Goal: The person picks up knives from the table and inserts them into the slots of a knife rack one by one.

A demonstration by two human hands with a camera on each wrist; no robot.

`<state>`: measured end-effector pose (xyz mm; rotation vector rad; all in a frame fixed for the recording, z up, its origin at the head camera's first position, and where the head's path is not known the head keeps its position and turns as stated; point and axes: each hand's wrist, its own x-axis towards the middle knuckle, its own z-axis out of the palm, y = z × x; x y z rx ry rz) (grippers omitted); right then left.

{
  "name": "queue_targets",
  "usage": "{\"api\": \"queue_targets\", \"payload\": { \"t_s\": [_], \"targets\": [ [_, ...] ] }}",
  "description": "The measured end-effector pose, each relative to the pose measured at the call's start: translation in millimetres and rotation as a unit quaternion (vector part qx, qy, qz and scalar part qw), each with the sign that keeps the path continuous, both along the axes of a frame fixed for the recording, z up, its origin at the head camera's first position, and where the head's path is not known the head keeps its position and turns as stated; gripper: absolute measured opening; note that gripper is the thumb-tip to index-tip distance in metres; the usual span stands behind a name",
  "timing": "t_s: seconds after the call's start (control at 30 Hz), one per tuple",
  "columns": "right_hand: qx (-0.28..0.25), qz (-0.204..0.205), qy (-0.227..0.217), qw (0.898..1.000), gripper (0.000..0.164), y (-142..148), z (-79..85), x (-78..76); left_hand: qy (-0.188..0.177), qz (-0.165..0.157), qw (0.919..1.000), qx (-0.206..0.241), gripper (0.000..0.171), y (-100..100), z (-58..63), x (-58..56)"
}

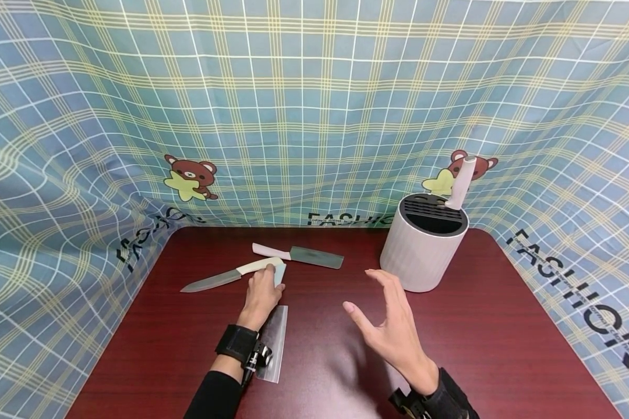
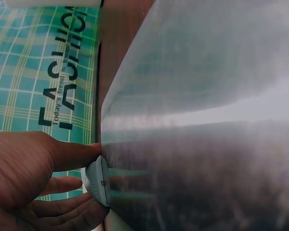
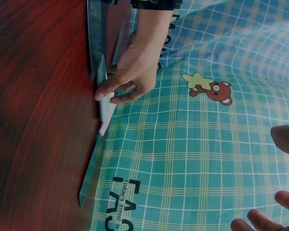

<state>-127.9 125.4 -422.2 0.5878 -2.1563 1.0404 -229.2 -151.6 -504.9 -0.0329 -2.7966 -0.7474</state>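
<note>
My left hand (image 1: 262,298) grips the light blue handle (image 1: 279,274) of a cleaver, thumb on one side and fingers on the other. The cleaver's broad blade (image 1: 275,346) points back toward me, partly hidden under my wrist. In the left wrist view the blade (image 2: 207,101) fills the right side. Just beyond my fingers lies a chef's knife (image 1: 212,281) with a cream handle. My right hand (image 1: 393,326) hovers over the table with thumb and fingers spread, holding nothing, in front of the white knife block (image 1: 419,256).
Behind the left hand lies a knife with a wide rectangular blade (image 1: 317,257) and pale pink handle. One white-handled knife (image 1: 462,183) stands in the block's slotted black top. Checked cloth (image 1: 314,116) walls the dark red table (image 1: 325,361) at the back and sides.
</note>
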Motion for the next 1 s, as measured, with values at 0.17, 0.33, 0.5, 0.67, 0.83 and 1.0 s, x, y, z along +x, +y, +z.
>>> {"api": "queue_targets", "payload": {
  "t_s": [0.17,0.33,0.5,0.67,0.83,1.0],
  "targets": [
    [-0.001,0.001,-0.015,1.0,0.072,0,-0.8,1.1,0.008,-0.001,1.0,-0.005,0.038,0,-1.2,0.8],
    [-0.002,0.005,-0.011,1.0,0.072,-1,-1.1,1.0,0.015,0.004,0.9999,-0.004,0.035,1,0.2,1.5],
    [-0.004,0.011,0.004,1.0,0.071,-2,-0.4,0.3,0.031,0.008,0.9995,-0.006,0.036,2,3.9,3.2],
    [-0.004,0.011,-0.007,1.0,0.072,-1,0.1,1.6,0.036,0.016,0.9991,-0.015,0.037,4,7.7,6.7],
    [-0.006,0.01,-0.015,1.0,0.072,-1,-0.2,2.5,0.06,0.01,0.9979,-0.023,0.037,6,11.5,10.3],
    [-0.004,0.008,-0.01,1.0,0.073,-1,0.1,2.6,0.087,0.007,0.9956,-0.034,0.038,9,17.1,16.0]
  ]
}}
